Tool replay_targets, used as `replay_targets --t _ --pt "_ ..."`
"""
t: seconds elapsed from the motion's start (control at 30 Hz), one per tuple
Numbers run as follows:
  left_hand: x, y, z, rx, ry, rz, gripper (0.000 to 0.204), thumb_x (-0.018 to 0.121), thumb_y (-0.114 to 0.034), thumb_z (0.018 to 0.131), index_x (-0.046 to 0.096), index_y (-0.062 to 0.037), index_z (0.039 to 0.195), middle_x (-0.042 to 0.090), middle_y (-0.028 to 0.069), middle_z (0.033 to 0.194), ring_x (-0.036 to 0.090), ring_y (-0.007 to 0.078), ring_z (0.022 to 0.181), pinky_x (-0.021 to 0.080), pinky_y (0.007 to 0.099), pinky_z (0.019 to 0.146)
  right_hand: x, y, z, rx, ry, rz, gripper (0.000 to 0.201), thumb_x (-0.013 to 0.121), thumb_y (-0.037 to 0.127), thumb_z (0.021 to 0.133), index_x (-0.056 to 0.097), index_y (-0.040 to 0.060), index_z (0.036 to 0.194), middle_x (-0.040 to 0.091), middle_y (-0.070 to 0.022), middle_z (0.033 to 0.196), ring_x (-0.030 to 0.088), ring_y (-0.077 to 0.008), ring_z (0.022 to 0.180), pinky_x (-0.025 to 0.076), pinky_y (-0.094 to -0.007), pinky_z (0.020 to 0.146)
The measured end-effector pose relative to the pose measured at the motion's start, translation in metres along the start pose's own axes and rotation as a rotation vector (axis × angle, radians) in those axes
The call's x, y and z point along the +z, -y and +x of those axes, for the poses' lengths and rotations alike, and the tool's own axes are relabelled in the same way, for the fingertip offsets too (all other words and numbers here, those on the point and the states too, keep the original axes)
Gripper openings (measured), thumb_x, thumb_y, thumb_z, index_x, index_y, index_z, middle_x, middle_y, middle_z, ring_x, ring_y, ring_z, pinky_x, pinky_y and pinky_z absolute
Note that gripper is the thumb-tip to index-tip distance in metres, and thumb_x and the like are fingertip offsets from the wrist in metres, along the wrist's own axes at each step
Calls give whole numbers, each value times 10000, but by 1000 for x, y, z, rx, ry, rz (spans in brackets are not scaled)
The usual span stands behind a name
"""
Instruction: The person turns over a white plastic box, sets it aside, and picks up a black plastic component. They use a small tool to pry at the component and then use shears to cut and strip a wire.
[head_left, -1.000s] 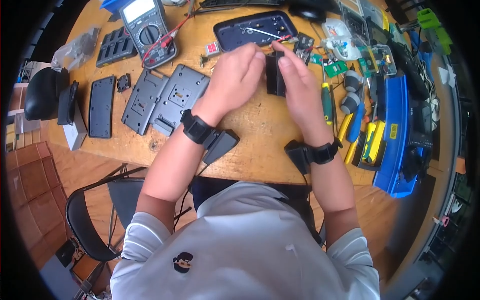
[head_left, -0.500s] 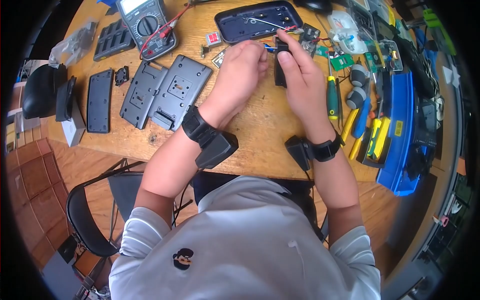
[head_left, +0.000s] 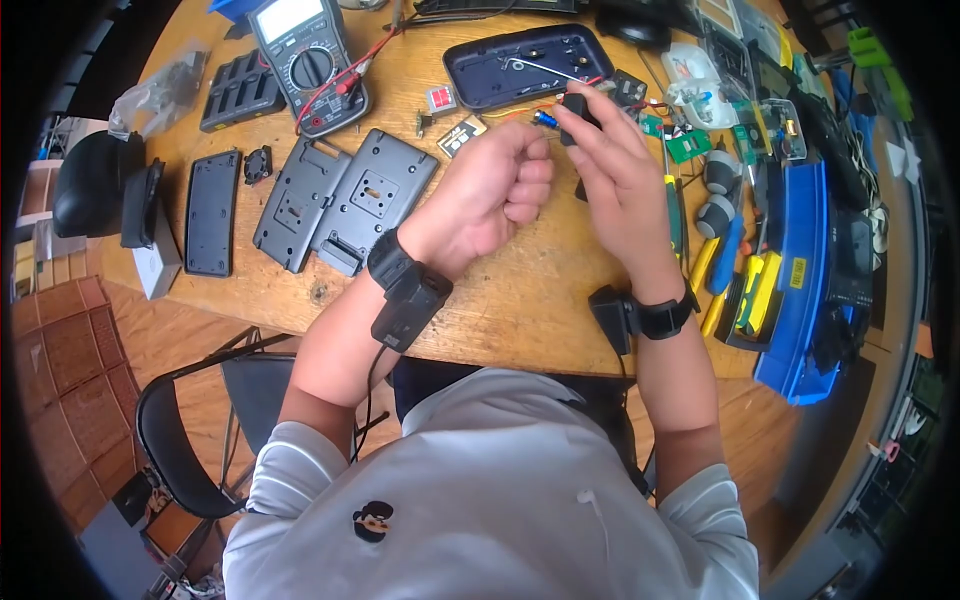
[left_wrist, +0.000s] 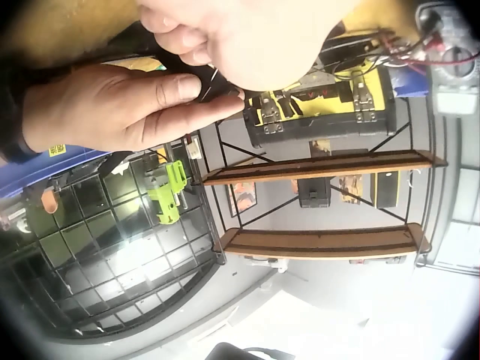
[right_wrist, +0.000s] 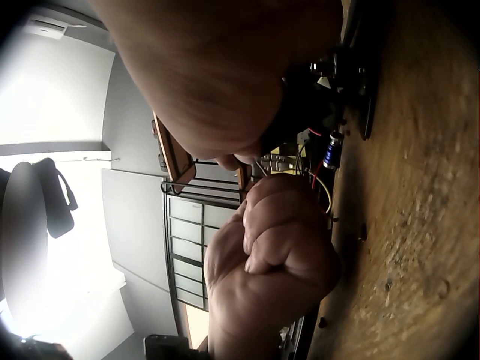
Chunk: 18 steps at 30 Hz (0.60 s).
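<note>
Above table [head_left: 500, 300], left hand [head_left: 488, 190] has rolled, fingers [head_left: 532, 192] curled round thin shaft [left_wrist: 214, 73]; right fingers [head_left: 606, 145] clamped on black part [head_left: 575, 106].

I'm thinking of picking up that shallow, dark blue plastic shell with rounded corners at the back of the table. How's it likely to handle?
The shell is probably stiff, since its raised rim looks evenly shaped. It's likely light for its size, being open and shallow. The thin metal rod inside may slide if you tilt it.
</note>
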<state>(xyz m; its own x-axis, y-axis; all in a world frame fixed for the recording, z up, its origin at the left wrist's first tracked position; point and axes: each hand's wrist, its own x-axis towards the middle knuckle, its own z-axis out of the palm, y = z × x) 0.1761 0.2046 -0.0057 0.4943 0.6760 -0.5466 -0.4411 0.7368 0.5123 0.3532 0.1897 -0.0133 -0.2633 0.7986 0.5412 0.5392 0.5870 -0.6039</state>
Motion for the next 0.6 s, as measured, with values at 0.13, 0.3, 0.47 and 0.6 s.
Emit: replay_targets --t 0.13,0.3,0.47,0.6 --pt "-4 -2 0 35 50 42 240 470 -259 1023 485 -148 811 417 -56 664 326 53 537 252 206 452 0 0 -1 36 -10 85 347 630 25 943 707 98 1273 613 -151 1390 586 -341 1249 458 -390 1044" --pt "2 3 -1 359 -10 370 273 499 -286 1046 607 -85 896 495 -25 705 410 79 579 343 239 507 0 1 -4 234 -56 288 362 622 74 984 643 47 1344 630 -142 1366 617 -238 1210 459 -336 1059" --pt "1 9 0 887 -88 1003 249 559 -215 1059 674 -12 1148 626 7 808 560 76 708 450 220 650 0 2 -4 538 -133 705 412 621 120 1014 562 -5 1402 659 -108 1269 612 -171 1188 472 -302 1036" --pt "2 5 2 1128 -139 1137 246 609 -184 1023 692 36 1093 705 106 888 663 152 772 522 279 711 -9 5 -2 640 -87 841 399 632 133 1014 567 -33 1371 674 -76 1223 634 -137 1117 503 -281 976"
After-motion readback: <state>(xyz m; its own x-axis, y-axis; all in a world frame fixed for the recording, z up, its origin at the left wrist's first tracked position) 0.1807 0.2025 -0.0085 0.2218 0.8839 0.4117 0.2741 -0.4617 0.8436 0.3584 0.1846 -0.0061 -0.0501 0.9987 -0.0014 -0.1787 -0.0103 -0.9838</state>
